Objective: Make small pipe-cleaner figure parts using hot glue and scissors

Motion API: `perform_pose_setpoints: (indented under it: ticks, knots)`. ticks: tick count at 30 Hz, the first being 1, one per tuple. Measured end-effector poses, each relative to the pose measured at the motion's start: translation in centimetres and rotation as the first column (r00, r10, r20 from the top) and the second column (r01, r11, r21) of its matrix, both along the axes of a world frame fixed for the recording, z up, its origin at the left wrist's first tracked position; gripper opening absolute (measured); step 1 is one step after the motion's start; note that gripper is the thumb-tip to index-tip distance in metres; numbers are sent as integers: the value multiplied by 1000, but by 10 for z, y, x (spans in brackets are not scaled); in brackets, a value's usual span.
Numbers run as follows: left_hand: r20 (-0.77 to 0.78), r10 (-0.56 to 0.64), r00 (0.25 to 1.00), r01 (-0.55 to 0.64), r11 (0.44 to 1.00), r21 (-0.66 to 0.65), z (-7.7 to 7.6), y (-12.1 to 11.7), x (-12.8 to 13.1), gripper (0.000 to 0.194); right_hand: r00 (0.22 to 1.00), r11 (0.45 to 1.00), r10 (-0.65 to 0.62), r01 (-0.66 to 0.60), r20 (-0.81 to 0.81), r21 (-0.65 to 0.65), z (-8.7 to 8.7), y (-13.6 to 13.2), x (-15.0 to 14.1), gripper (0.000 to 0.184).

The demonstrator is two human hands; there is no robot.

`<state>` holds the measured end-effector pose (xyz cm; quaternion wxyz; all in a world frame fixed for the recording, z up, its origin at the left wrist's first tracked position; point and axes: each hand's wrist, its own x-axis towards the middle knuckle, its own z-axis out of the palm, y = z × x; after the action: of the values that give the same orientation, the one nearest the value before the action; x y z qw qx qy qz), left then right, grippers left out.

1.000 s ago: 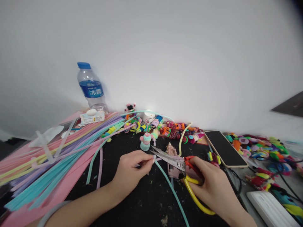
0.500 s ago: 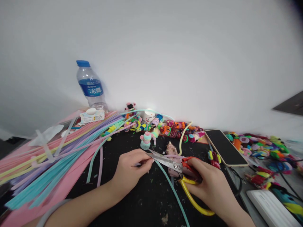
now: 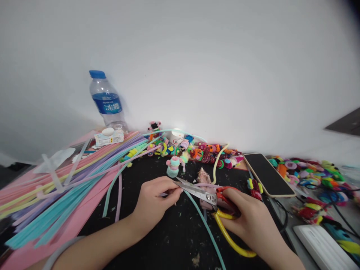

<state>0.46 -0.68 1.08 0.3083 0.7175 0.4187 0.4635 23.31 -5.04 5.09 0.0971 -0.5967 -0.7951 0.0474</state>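
My left hand pinches the end of a teal pipe cleaner, which trails down over the black mat. In my right hand is a pair of scissors with one red and one yellow handle. The blades point left and their tips reach my left fingertips, by the pipe cleaner's end. Just beyond my fingers stands a small teal and pink pipe-cleaner figure. Behind the scissors lie a pinkish wrapped object and a pale yellow pipe cleaner.
Bundled pastel pipe cleaners cover the left side, with a water bottle behind them. Several colourful pipe-cleaner figures line the wall. A phone, a white power bank and dark cables lie at the right.
Both hands, the scissors and the teal pipe cleaner stay almost in place. Only a very slight shift of the view shows.
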Motion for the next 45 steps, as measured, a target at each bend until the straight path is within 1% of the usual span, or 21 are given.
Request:
perform_pose_setpoints:
  ticks: [6,11,16,25,36,42,45]
  knots:
    - [34,10,999,-10,1000,2,0,0,0,19,1000,1000,0,0,-22,-23,-1,-1,1,14]
    - [32,26,999,-23,996,-86,-1,0,0,21,1000,998,-12,10,-28,-61,-1,-2,1,14]
    - [41,42,998,-35,985,-169,-4,1,2,16,999,998,-15,13,-31,-69,-4,-1,2,14]
    - [53,45,998,-32,974,-223,-2,0,3,16,1000,998,-24,22,-17,-66,-5,-1,2,11]
    - [36,33,999,-25,978,-206,-3,1,2,16,999,997,-31,32,13,-70,-7,-5,4,9]
    - [22,24,999,-19,983,-184,-2,1,2,20,1000,994,-22,21,-3,-105,-6,-5,6,10]
    - [26,24,999,-19,983,-181,-3,0,2,18,1000,996,-14,15,7,-92,-5,-6,7,8]
